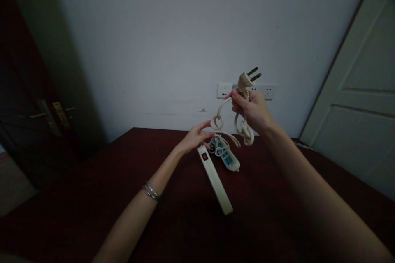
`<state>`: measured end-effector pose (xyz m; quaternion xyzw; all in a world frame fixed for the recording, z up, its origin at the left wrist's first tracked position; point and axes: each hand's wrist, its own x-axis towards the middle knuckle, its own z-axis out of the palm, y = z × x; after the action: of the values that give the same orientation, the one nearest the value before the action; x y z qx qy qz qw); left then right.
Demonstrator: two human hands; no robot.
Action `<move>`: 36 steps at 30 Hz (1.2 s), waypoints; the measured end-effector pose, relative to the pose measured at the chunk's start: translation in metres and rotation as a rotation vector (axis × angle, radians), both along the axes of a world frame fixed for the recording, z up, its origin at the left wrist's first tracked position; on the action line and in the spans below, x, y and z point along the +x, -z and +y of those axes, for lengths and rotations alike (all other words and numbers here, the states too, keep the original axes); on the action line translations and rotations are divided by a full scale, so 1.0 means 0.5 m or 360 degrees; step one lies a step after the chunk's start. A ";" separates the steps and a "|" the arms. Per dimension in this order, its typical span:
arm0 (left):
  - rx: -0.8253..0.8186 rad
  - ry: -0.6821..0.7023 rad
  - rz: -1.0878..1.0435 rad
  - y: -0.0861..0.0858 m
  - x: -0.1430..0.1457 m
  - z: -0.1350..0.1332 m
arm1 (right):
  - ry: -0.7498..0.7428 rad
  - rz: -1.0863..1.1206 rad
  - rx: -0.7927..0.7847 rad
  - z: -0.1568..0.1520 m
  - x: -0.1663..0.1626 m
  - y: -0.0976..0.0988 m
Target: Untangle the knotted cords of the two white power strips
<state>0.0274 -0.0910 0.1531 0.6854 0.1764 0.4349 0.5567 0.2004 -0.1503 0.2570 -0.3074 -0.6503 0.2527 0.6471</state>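
Observation:
A white plug with two metal prongs points up and right in my right hand, whose fingers are closed around its cord just below the plug. The white power cord dangles beneath in knotted loops. My left hand has its fingers stretched out and apart at a small cord loop, with fingertips at or touching it. Just below that hand is a long white power strip with a red switch, slanting toward me. Whether it rests fully on the table cannot be told.
A second power strip, with blue sockets and its cord bundled on it, lies behind on the dark red table. Wall sockets sit behind my right hand. A dark door stands left, a pale door right.

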 end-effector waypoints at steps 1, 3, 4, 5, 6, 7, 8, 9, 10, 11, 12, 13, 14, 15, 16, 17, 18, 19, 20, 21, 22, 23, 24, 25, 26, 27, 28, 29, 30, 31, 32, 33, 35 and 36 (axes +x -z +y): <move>0.0015 0.0040 0.0008 -0.002 -0.001 -0.002 | -0.0036 0.0030 -0.0007 -0.001 -0.005 -0.003; 0.0026 0.0098 -0.0010 -0.004 -0.001 -0.003 | -0.0102 0.0087 -0.0019 -0.002 -0.013 -0.009; 0.0025 0.0124 -0.0031 -0.004 -0.001 -0.004 | -0.0147 0.0109 -0.0030 -0.002 -0.016 -0.013; 0.0026 0.0155 -0.0050 -0.003 -0.001 -0.004 | -0.0200 0.0129 -0.0042 -0.001 -0.019 -0.016; 0.0030 0.0185 -0.0062 -0.003 -0.002 -0.004 | -0.0255 0.0146 -0.0056 0.000 -0.023 -0.019; 0.0038 0.0213 -0.0056 -0.004 -0.003 -0.006 | -0.0305 0.0167 -0.0068 0.001 -0.027 -0.021; 0.0050 0.0234 -0.0033 -0.006 -0.004 -0.008 | -0.0341 0.0191 -0.0075 0.003 -0.030 -0.023; 0.0064 0.0252 0.0001 -0.008 -0.005 -0.011 | -0.0361 0.0216 -0.0074 0.005 -0.034 -0.025; 0.0076 0.0270 0.0037 -0.011 -0.006 -0.015 | -0.0363 0.0238 -0.0068 0.008 -0.037 -0.026; 0.0083 0.0297 0.0075 -0.014 -0.008 -0.019 | -0.0346 0.0256 -0.0058 0.011 -0.039 -0.028; 0.0081 0.0337 0.0110 -0.017 -0.009 -0.023 | -0.0313 0.0267 -0.0045 0.014 -0.041 -0.028; 0.0071 0.0393 0.0138 -0.021 -0.011 -0.028 | -0.0272 0.0274 -0.0030 0.018 -0.042 -0.029; 0.0056 0.0458 0.0157 -0.023 -0.012 -0.032 | -0.0229 0.0279 -0.0012 0.022 -0.043 -0.029; 0.0034 0.0523 0.0177 -0.025 -0.013 -0.036 | -0.0190 0.0284 0.0010 0.026 -0.044 -0.029; 0.0008 0.0575 0.0197 -0.027 -0.015 -0.039 | -0.0159 0.0290 0.0039 0.030 -0.044 -0.028; -0.0019 0.0611 0.0217 -0.028 -0.016 -0.041 | -0.0138 0.0295 0.0071 0.034 -0.044 -0.027; -0.0046 0.0626 0.0234 -0.028 -0.017 -0.043 | -0.0122 0.0296 0.0103 0.039 -0.044 -0.026; -0.0071 0.0628 0.0249 -0.028 -0.017 -0.044 | -0.0106 0.0293 0.0131 0.044 -0.044 -0.025; -0.0097 0.0625 0.0255 -0.028 -0.018 -0.045 | -0.0092 0.0285 0.0155 0.050 -0.043 -0.024; -0.0120 0.0623 0.0245 -0.027 -0.018 -0.045 | -0.0078 0.0272 0.0171 0.056 -0.042 -0.023; -0.0143 0.0628 0.0216 -0.026 -0.018 -0.045 | -0.0062 0.0260 0.0182 0.062 -0.041 -0.023; -0.0168 0.0639 0.0171 -0.026 -0.017 -0.045 | -0.0044 0.0250 0.0190 0.068 -0.038 -0.023; -0.0200 0.0653 0.0119 -0.025 -0.016 -0.044 | -0.0020 0.0239 0.0200 0.074 -0.035 -0.024; -0.0240 0.0665 0.0066 -0.024 -0.015 -0.043 | 0.0013 0.0217 0.0208 0.080 -0.031 -0.025; -0.0289 0.0672 0.0023 -0.024 -0.014 -0.042 | 0.0063 0.0175 0.0214 0.085 -0.026 -0.027; -0.0344 0.0674 -0.0008 -0.023 -0.012 -0.040 | 0.0131 0.0104 0.0219 0.091 -0.021 -0.030; -0.0403 0.0675 -0.0026 -0.023 -0.011 -0.039 | 0.0211 0.0000 0.0226 0.096 -0.015 -0.034; -0.0465 0.0683 -0.0035 -0.023 -0.009 -0.037 | 0.0294 -0.0128 0.0232 0.100 -0.008 -0.039; -0.0527 0.0700 -0.0045 -0.023 -0.008 -0.035 | 0.0368 -0.0270 0.0238 0.105 -0.002 -0.044; -0.0589 0.0723 -0.0057 -0.023 -0.007 -0.034 | 0.0425 -0.0407 0.0245 0.108 0.005 -0.050; -0.0650 0.0748 -0.0069 -0.024 -0.006 -0.032 | 0.0456 -0.0534 0.0257 0.112 0.012 -0.056; -0.0709 0.0766 -0.0083 -0.024 -0.005 -0.031 | 0.0460 -0.0649 0.0272 0.114 0.018 -0.063; -0.0807 0.0770 -0.0100 -0.025 -0.003 -0.027 | 0.0458 -0.0863 0.0295 0.117 0.030 -0.075; -0.0840 0.0759 -0.0099 -0.025 -0.003 -0.026 | 0.0472 -0.0969 0.0298 0.116 0.034 -0.081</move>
<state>0.0260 -0.1038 0.1656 0.5264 0.1009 0.2528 0.8055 0.2176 -0.0922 0.2976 -0.3990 -0.7820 -0.0080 0.4787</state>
